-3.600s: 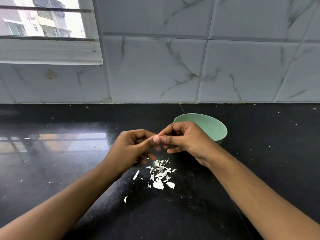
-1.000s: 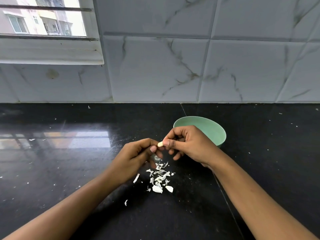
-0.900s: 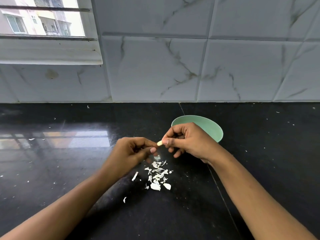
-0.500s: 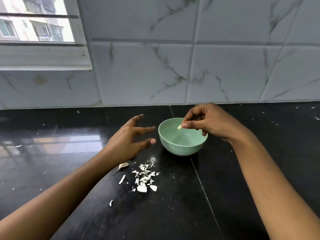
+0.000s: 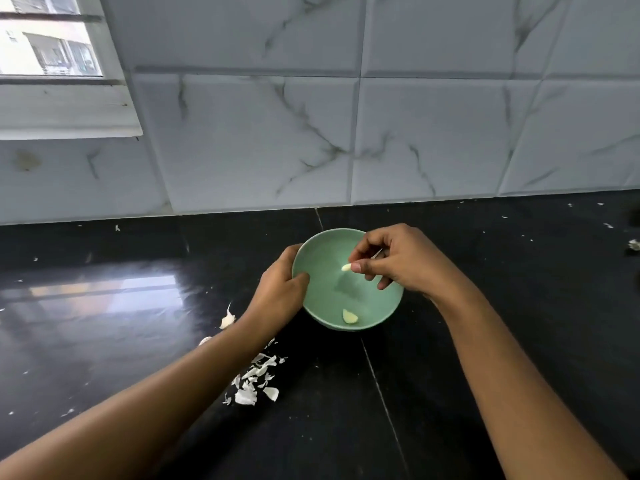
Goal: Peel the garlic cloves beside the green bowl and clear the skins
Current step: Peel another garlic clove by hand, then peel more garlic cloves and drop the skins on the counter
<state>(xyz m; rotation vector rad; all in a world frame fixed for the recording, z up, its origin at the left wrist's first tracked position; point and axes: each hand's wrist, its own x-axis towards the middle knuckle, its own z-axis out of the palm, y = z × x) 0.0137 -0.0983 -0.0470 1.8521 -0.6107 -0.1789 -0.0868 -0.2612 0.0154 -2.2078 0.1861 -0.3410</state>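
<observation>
The green bowl (image 5: 325,258) stands on the black counter (image 5: 485,341), with one peeled garlic clove (image 5: 349,317) lying inside near its front wall. My right hand (image 5: 405,265) hovers over the bowl and pinches another peeled clove (image 5: 345,267) between thumb and fingertips. My left hand (image 5: 280,292) grips the bowl's left rim, thumb over the edge. A pile of white garlic skins (image 5: 254,379) lies in front of the bowl to the left, partly hidden by my left forearm. An unpeeled clove (image 5: 227,319) lies left of my left wrist.
A marble-tiled wall (image 5: 346,140) closes off the counter just behind the bowl, with a window sill (image 5: 65,112) at upper left. Small skin flecks dot the counter, and a pale scrap (image 5: 634,244) lies at the far right edge.
My right hand has carried the peeled clove from in front of the bowl to over its inside. My left hand opened, reached right and took hold of the bowl's rim.
</observation>
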